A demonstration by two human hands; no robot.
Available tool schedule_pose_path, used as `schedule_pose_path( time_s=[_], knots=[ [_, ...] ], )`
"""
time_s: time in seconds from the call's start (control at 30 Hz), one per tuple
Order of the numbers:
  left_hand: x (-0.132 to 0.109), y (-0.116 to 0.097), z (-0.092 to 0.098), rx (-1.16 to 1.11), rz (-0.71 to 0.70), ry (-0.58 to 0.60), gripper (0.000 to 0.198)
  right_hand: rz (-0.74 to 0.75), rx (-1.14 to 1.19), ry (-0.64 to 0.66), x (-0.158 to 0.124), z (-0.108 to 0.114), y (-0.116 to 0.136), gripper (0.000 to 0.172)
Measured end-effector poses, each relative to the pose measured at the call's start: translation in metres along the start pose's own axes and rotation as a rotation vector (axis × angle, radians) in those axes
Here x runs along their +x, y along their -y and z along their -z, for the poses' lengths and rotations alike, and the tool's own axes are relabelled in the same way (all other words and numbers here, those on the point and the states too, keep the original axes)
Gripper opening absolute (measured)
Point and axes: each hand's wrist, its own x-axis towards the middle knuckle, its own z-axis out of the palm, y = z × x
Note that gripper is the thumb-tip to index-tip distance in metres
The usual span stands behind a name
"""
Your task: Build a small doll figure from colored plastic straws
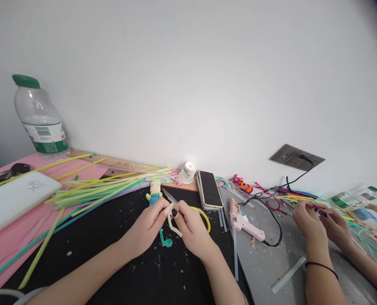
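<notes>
Over the black mat point(112, 267), my left hand point(146, 224) and my right hand point(191, 228) meet, each pinching a cream-coloured pipe cleaner point(173, 226). Its bent end hangs down between them. Just behind my left hand lies a small pipe-cleaner figure point(155, 195) in yellow and blue, partly hidden by the fingers. A teal pipe cleaner with a curled end point(166, 242) shows below my left hand. Scissors point(169, 195) point out from behind the hands, their handles mostly covered. A yellow loop point(206, 218) curves out beside my right hand.
Many pipe cleaners point(105, 190) lie at left, near a white power bank point(19, 199) and a water bottle point(43, 123). A paper cup point(187, 173) and phone point(210, 189) stand behind. Right are a pink glue gun point(244, 224) with its cord and another person's hands point(317, 222).
</notes>
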Motion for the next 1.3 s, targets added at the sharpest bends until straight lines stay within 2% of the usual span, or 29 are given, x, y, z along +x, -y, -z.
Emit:
schedule_pose_path(
  time_s=[0.9,1.3],
  knots=[
    [-0.0002,-0.003,0.0012,0.027,-0.003,0.008,0.026,0.012,-0.068,0.002,0.0007,-0.0018,0.0006,0.017],
    [-0.0003,-0.0048,0.0033,0.068,-0.004,-0.002,0.027,-0.059,-0.004,-0.028,0.0022,0.0008,-0.0014,0.02]
  ],
)
